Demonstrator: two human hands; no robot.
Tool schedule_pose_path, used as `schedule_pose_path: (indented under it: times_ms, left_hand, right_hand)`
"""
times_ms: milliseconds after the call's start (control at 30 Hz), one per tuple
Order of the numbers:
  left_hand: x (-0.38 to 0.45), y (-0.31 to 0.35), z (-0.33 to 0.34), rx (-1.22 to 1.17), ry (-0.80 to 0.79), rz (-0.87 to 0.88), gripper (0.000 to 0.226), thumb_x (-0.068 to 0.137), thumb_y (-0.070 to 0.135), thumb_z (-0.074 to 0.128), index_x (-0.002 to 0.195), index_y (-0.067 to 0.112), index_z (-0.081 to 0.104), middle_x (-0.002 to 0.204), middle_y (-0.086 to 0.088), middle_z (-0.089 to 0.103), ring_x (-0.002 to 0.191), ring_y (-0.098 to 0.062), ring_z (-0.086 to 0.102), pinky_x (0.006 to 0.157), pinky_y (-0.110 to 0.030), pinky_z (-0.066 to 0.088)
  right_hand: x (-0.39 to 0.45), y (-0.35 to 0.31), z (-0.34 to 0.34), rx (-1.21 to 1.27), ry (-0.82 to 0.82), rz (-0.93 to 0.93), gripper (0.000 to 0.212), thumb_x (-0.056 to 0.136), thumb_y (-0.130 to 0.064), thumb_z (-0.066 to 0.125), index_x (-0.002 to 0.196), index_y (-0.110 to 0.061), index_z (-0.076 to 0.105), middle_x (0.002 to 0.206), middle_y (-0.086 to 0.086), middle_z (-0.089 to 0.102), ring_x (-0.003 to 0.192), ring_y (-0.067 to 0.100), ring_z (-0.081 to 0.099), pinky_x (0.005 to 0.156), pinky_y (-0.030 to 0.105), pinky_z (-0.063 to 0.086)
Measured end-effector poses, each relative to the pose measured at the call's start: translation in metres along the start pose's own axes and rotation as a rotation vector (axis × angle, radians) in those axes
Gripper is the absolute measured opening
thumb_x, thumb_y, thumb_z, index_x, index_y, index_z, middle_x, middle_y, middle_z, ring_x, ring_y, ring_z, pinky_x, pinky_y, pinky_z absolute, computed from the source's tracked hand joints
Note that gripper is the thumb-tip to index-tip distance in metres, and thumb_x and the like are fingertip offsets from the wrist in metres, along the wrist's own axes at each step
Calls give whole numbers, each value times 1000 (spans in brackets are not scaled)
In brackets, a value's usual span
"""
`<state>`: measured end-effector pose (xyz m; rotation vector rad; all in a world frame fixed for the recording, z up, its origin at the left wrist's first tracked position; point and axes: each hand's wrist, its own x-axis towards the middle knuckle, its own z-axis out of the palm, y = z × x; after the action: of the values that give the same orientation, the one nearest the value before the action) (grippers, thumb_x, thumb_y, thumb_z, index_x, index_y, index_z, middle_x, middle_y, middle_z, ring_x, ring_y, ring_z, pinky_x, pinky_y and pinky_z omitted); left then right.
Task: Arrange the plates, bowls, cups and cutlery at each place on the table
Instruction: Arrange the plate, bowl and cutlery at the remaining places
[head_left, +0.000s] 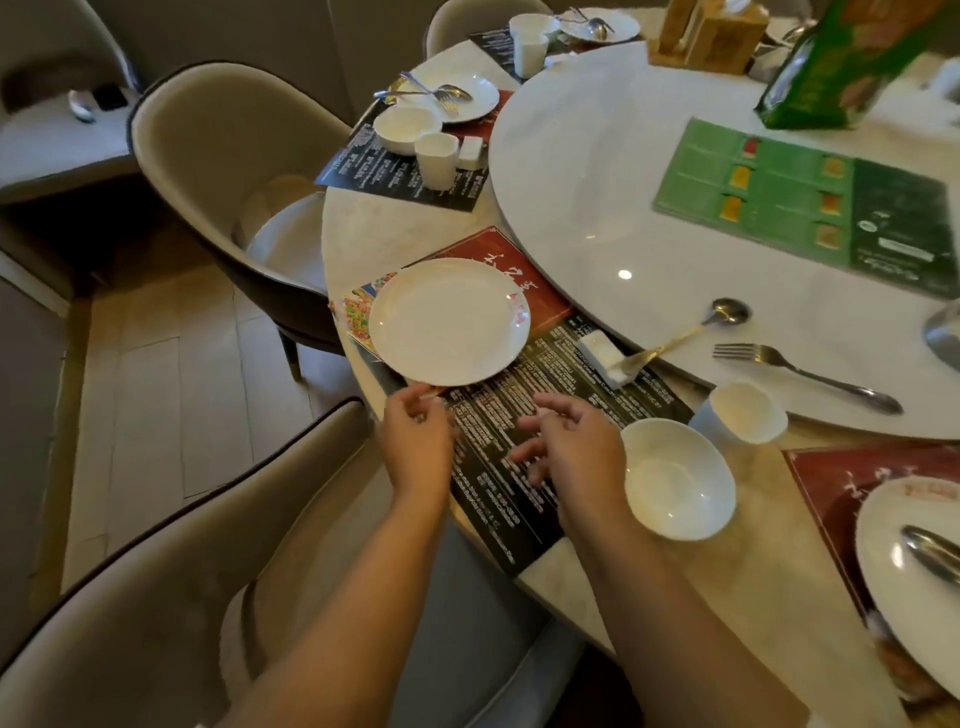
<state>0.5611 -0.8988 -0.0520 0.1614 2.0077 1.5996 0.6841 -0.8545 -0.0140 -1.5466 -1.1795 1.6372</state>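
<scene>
the left hand (415, 436) pinches the near rim of a round white ceramic plate (449, 319) lying on a black and red printed placemat (519, 415) on the pale marble worktop (363, 234). the right hand (566, 447) hovers released over the placemat, fingers spread, beside a white ceramic bowl (675, 478) and white cup (743, 413).

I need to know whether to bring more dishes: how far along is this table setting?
Done: the next place along has a plate with cutlery, bowl and cup. In hand: the near plate sits on its mat, with the left hand at its rim. Left: the bowl, cup, spoon and fork lie scattered.
</scene>
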Motion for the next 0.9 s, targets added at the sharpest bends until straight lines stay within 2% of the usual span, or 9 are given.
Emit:
schedule_pose_path:
  times_ms: [67,167,233,333,433,500,633,833,900]
  left_hand:
    - [-23,-7,12,80,-127,67,12,92,23,57,101,26,65,95,0,68,80,-11,67,76,-35,58]
    - [-52,-12,32,192,-337,107,12,92,28,59,94,33,70,96,9,69,90,-11,66,83,-40,56]
    - [-67,-13,44,235,-405,115,14,92,29,59,97,37,70,96,15,69,90,-9,65,84,-39,56]
    - [-87,-18,58,238,-475,129,21,92,27,60,111,31,69,104,16,68,94,-6,64,88,-37,55]
    - [-98,-18,66,234,-519,101,26,92,27,61,118,25,68,113,8,69,100,-6,63,93,-36,53]
    - [-103,-18,69,209,-529,84,27,92,24,62,119,22,68,114,6,69,102,-9,63,93,-38,54]
    - [-103,-16,69,226,-487,76,26,90,16,63,113,24,70,111,4,69,101,-14,64,89,-42,55]
    - [-81,1,51,216,-350,110,23,85,16,65,94,36,73,105,8,70,94,-11,63,81,-37,57]
    - [-69,8,43,211,-309,104,24,85,17,64,98,34,73,104,7,70,95,-14,64,83,-41,57]
  right_hand:
    - [-14,9,-26,-146,159,-113,19,90,-18,60,94,-37,65,81,-9,71,64,4,67,54,19,50]
    - [-26,23,-62,-356,367,-260,24,90,-15,59,91,-37,66,98,-16,62,87,2,57,82,22,45]
    - [-33,30,-82,-461,492,-314,30,88,-10,60,90,-40,63,104,-13,52,98,5,47,83,20,38]
    - [-37,38,-108,-552,626,-305,30,85,-10,64,98,-37,65,111,-7,48,102,9,36,70,10,30]
    - [-35,43,-122,-498,631,-267,35,86,-11,63,116,-30,61,120,-2,49,105,14,46,75,16,36]
    - [-34,45,-126,-362,594,-205,38,88,-12,60,122,-28,56,123,-2,51,100,13,52,70,17,39]
    - [-31,49,-127,-262,557,-167,40,86,-6,57,119,-29,57,120,-4,57,97,8,51,66,15,37]
    - [-22,34,-102,-235,477,-218,37,85,-7,60,113,-30,59,115,-9,57,98,9,56,76,24,48]
    - [-18,28,-87,-235,430,-229,37,84,-7,60,111,-32,58,114,-10,57,97,10,57,78,29,54]
